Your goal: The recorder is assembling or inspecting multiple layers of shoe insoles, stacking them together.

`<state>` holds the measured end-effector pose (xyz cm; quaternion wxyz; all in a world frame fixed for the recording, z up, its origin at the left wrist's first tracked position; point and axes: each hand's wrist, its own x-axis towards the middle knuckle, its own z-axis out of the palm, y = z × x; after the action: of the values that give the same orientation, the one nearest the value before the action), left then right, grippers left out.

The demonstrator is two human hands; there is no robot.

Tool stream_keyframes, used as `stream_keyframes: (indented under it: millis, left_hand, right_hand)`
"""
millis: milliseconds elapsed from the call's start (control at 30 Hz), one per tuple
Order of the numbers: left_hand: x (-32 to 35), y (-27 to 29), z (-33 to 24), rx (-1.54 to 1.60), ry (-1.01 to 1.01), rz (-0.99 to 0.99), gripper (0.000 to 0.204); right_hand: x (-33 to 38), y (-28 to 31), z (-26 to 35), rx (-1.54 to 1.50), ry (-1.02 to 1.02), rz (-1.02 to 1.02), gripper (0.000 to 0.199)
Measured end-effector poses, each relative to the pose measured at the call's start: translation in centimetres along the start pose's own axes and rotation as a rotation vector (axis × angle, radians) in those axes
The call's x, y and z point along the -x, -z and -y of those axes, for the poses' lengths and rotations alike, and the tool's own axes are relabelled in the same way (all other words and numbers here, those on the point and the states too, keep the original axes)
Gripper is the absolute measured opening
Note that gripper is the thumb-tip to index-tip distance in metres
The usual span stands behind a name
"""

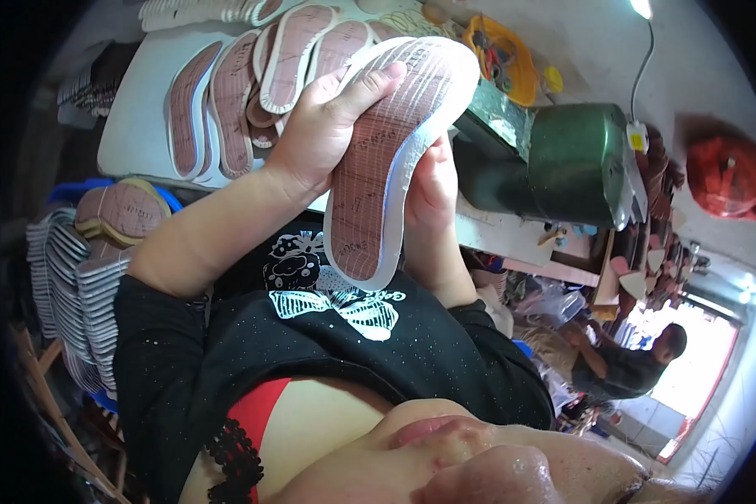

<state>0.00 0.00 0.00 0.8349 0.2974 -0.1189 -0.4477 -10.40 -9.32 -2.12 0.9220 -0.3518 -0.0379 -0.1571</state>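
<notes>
Brown insole [370,164] — in left grip [321,126], thumb [371,91] atop

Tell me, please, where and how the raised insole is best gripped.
Pinch the insole by its rounded lower end, probably from below in the picture: that end is free, with the left hand gripping higher and the right hand partly behind.

One insole [365,185], one left hand [319,126], one right hand [434,181].
At least six more insoles [298,59] overlap on one surface [130,126]; the piled insoles [101,294] at left are too tightly packed to count. There is one orange basket [525,71], one green drum-shaped housing [573,164], one red bundle [729,178] and one other person [617,370].
</notes>
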Motion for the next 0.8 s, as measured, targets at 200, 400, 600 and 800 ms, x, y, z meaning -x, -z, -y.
stream_keyframes:
  millis: [200,400,600,800]
  left_hand:
    - [-0.4,-0.7,2.9,-0.02,-0.031,0.036,0.03]
    - [-1.0,-0.3,2.1,-0.427,-0.311,-0.045,0.03]
    - [-1.9,-0.2,2.0,-0.913,-0.415,0.011,0.048]
    - [-1.8,-0.3,2.0,-0.534,-0.116,0.082,0.053]
  right_hand:
    - [0.4,3.2,0.6,0.032,0.14,0.04,0.039]
    - [0.5,2.0,4.0,0.673,-0.037,-0.089,0.016]
    - [0.8,3.0,4.2,0.914,0.098,-0.18,0.017]
    - [1.4,2.3,5.4,0.67,-0.098,0.027,0.009]
